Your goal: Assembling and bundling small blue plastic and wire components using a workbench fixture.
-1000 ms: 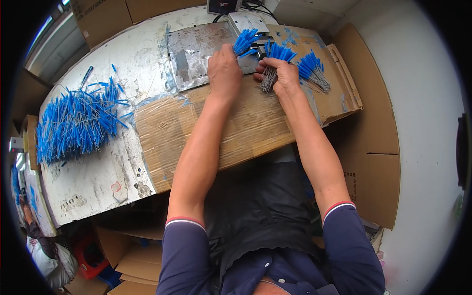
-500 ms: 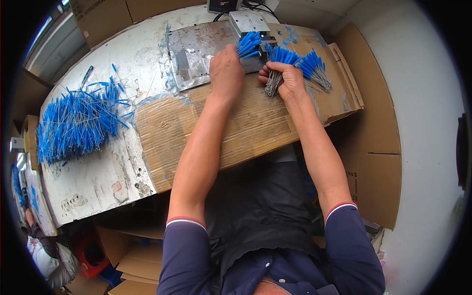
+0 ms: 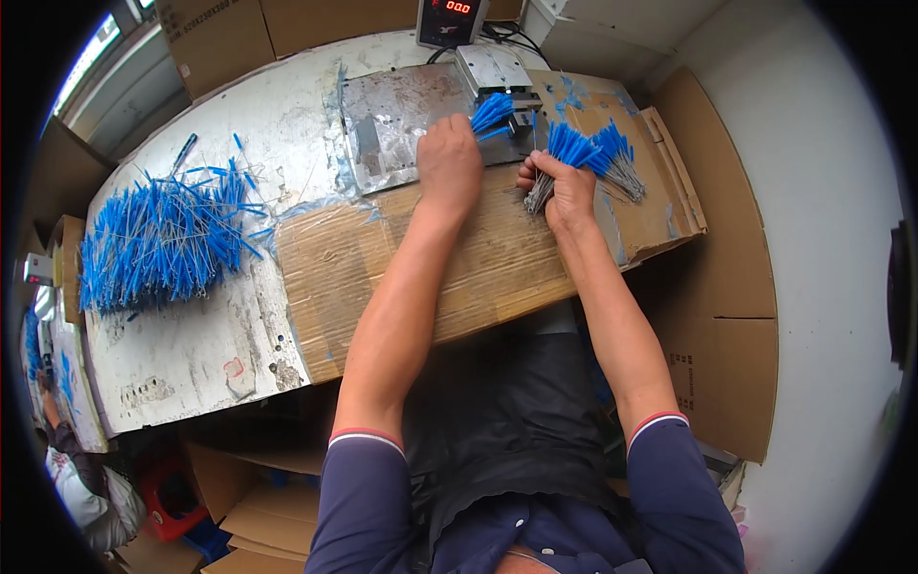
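Head view: at the far side of the desk (image 3: 191,368), the left hand (image 3: 450,165) has its grip pinching a bundle of blue-tipped wires (image 3: 492,112) near the small machine (image 3: 492,69); the right hand (image 3: 562,187) clasps a second bunch (image 3: 571,148). A third bunch (image 3: 626,180) lies just right, perhaps done. The large left pile (image 3: 172,239) seems left to handle.

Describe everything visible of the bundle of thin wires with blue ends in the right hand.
The bundle of thin grey wires with blue, plastic-looking ends is gripped in the right hand, over the brown cardboard sheet. The wires look like metal. The blue ends fan out toward the far side; the bare wire ends gather below the thumb, pointing nearer the person. Just right of it is a similar blue-and-grey wire bundle; whether they touch is unclear. The hand hides the bundle's middle.
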A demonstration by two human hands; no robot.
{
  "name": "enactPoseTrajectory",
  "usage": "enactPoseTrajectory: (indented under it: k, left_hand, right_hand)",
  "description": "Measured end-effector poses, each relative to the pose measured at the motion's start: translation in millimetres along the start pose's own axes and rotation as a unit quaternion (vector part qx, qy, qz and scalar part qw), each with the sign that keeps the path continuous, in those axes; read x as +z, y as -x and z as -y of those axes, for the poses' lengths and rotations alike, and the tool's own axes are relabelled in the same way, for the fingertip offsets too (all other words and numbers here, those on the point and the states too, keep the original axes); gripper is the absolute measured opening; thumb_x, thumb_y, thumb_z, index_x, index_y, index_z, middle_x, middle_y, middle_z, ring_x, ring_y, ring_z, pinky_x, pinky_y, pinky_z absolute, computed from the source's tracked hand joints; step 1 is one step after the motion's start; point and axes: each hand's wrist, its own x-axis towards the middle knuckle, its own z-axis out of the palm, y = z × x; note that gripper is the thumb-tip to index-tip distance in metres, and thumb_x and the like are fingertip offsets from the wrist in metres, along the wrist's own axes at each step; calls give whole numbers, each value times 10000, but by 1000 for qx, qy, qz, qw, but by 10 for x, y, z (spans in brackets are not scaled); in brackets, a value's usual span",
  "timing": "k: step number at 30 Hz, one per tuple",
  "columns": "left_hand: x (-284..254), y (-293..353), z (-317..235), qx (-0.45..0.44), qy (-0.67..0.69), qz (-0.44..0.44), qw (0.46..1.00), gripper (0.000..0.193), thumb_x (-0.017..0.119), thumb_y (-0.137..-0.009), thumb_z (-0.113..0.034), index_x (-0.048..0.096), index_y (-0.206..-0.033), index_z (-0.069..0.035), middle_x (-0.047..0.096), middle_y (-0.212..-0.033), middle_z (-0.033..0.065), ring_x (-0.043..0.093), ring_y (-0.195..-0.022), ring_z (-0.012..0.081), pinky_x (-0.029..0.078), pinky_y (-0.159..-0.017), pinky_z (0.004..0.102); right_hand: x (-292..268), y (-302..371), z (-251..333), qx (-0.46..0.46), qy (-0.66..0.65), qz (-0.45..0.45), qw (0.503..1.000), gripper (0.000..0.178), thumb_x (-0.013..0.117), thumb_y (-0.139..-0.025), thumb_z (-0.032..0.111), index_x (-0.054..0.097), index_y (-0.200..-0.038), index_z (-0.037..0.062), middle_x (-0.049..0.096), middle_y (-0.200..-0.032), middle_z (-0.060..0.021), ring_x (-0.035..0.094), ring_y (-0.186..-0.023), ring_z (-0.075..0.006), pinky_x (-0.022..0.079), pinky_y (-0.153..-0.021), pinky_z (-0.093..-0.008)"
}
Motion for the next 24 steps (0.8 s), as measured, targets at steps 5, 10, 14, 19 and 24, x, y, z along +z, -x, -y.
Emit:
enactPoseTrajectory:
  k: [5, 10, 14, 19, 24]
  left_hand:
    - [-103, 30, 58, -167, 204, -1, 965, 139, 507, -959, -31, 542, -1091, -6, 699, -878, 143, 690, -802, 317, 513, -693, 449]
    - [-355, 4, -11, -268, 385, 4, 883, 179, 537, -998, -78, 555, -1163, -11, 669, -826, 74, 653, -769, 161, 513, -712, 324]
    - [-457, 56, 61, -254, 505, -31, 824, 162, 539, -1015, -59, 602, -1163, -33, 676, -909, 23, 625, -892, 119, 487, -887, 286]
    - [-479, 141, 94, -274, 477, 37, 834, 98, 539, -1016, -68, 635, -1033, -58, 688, -932, 28, 627, -904, 131, 473, -908, 302]
    - [-562, 294, -48, -291, 517, 29, 805, 82, 541, -1017, -70, 616, -1052, -69, 667, -911, 19, 618, -872, 130, 491, -857, 295]
  right_hand:
    - [7, 191, -130, -116, -21, 0, 993, 112, 731, -834, 15, 629, -880, 9, 659, -753, -97, 657, -609, -197, 571, -540, -305]
    - [42, 211, -113, -139, -16, -7, 990, 97, 710, -842, 16, 618, -872, 11, 649, -745, -81, 647, -601, -175, 550, -515, -292]
    - [36, 171, -128, -129, -5, 6, 992, 67, 667, -852, -5, 602, -846, 10, 632, -721, -66, 624, -568, -151, 531, -482, -289]
    - [21, 150, -110, -127, -27, 8, 992, 56, 654, -848, -6, 601, -835, 10, 630, -710, -57, 620, -557, -143, 525, -480, -285]
    - [-77, 125, -117, -98, -17, 50, 994, 93, 674, -836, 9, 606, -900, 7, 636, -726, -70, 638, -587, -169, 540, -499, -303]
